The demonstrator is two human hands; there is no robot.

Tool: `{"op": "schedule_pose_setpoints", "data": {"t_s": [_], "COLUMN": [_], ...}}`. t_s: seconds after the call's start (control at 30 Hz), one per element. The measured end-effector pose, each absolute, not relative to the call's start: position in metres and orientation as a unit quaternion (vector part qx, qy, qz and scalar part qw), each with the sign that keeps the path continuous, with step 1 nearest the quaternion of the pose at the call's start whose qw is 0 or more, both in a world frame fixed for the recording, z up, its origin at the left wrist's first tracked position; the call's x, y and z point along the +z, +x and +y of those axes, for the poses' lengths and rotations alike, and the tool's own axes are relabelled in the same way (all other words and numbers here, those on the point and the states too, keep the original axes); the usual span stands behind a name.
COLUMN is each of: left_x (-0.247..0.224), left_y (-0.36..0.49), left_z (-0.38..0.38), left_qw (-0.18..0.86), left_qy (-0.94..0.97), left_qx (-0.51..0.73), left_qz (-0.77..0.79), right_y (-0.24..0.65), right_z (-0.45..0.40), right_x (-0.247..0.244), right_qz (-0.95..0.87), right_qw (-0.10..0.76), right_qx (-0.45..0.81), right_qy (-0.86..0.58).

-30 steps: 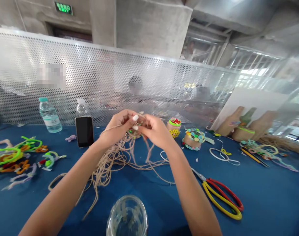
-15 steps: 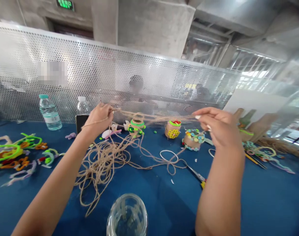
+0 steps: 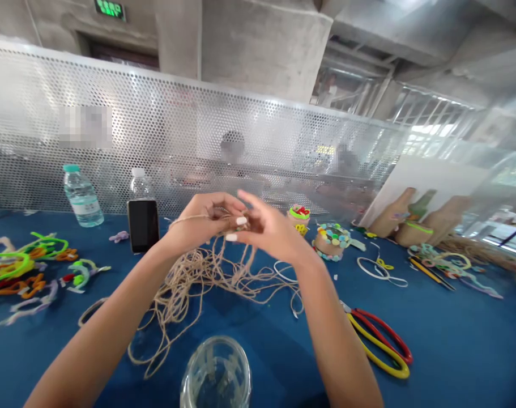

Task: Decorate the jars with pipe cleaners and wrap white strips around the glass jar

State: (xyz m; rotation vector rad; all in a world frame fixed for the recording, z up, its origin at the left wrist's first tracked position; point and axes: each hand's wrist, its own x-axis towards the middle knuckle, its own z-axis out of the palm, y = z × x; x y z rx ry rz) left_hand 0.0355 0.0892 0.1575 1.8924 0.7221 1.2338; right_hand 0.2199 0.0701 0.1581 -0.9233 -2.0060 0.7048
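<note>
Both hands meet above the middle of the blue table. My left hand (image 3: 204, 218) is closed on brown twine, and one strand runs over the back of that hand. My right hand (image 3: 268, 226) pinches the twine against the left fingers, its index finger lifted. The exact grip between the fingertips is partly hidden. Below the hands, a loose tangle of twine (image 3: 179, 283) lies on the table, with strands hanging down to it. A glass jar (image 3: 215, 374) stands open at the near edge, between my forearms.
Scissors (image 3: 380, 340) with red and yellow handles lie right of my right forearm. A phone (image 3: 143, 225) leans by water bottles (image 3: 82, 198). Decorated jars (image 3: 332, 242) stand behind; pipe cleaners (image 3: 32, 260) lie left. A perforated metal screen (image 3: 177, 130) runs across the back, with people beyond.
My hands were far apart with twine stretched between them; now they have come together at the centre. The twine has gone slack and bunched at the fingers.
</note>
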Motion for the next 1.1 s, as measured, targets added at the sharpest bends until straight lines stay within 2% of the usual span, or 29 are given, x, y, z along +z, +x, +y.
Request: {"op": "schedule_pose_setpoints", "data": {"t_s": [0.03, 0.1, 0.2, 0.33, 0.4, 0.47, 0.53, 0.63, 0.73, 0.83, 0.93, 1.0, 1.1], "left_x": [0.159, 0.163, 0.170, 0.173, 0.173, 0.173, 0.173, 0.177, 0.180, 0.180, 0.167, 0.150, 0.123], "left_y": [0.033, 0.023, 0.004, -0.013, -0.019, -0.026, -0.033, -0.043, -0.045, -0.033, -0.001, 0.029, 0.068], "left_z": [0.088, 0.089, 0.094, 0.102, 0.104, 0.106, 0.106, 0.107, 0.109, 0.109, 0.106, 0.103, 0.100], "left_qw": [0.370, 0.346, 0.333, 0.330, 0.324, 0.329, 0.330, 0.307, 0.238, 0.154, 0.115, 0.187, 0.417], "left_qy": [0.737, 0.741, 0.799, 0.880, 0.880, 0.835, 0.749, 0.658, 0.653, 0.669, 0.704, 0.729, 0.732], "left_qx": [0.484, 0.471, 0.361, 0.200, 0.215, 0.328, 0.486, 0.612, 0.595, 0.531, 0.497, 0.498, 0.467], "left_qz": [0.294, 0.331, 0.346, 0.276, 0.274, 0.294, 0.305, 0.315, 0.404, 0.496, 0.493, 0.431, 0.269], "right_y": [0.212, 0.214, 0.246, 0.300, 0.325, 0.349, 0.372, 0.394, 0.392, 0.367, 0.330, 0.304, 0.271], "right_z": [0.070, 0.072, 0.077, 0.074, 0.070, 0.064, 0.059, 0.055, 0.058, 0.063, 0.066, 0.064, 0.062], "right_x": [0.157, 0.157, 0.163, 0.173, 0.176, 0.174, 0.170, 0.164, 0.163, 0.168, 0.173, 0.175, 0.174], "right_qz": [-0.803, -0.796, -0.739, -0.651, -0.604, -0.560, -0.533, -0.531, -0.534, -0.565, -0.628, -0.672, -0.714], "right_qw": [0.371, 0.370, 0.465, 0.588, 0.642, 0.674, 0.659, 0.544, 0.469, 0.496, 0.521, 0.519, 0.496], "right_qx": [0.298, 0.304, 0.307, 0.299, 0.262, 0.216, 0.173, 0.105, 0.072, 0.099, 0.167, 0.223, 0.273], "right_qy": [-0.359, -0.371, -0.378, -0.375, -0.392, -0.431, -0.502, -0.642, -0.699, -0.652, -0.553, -0.479, -0.413]}}
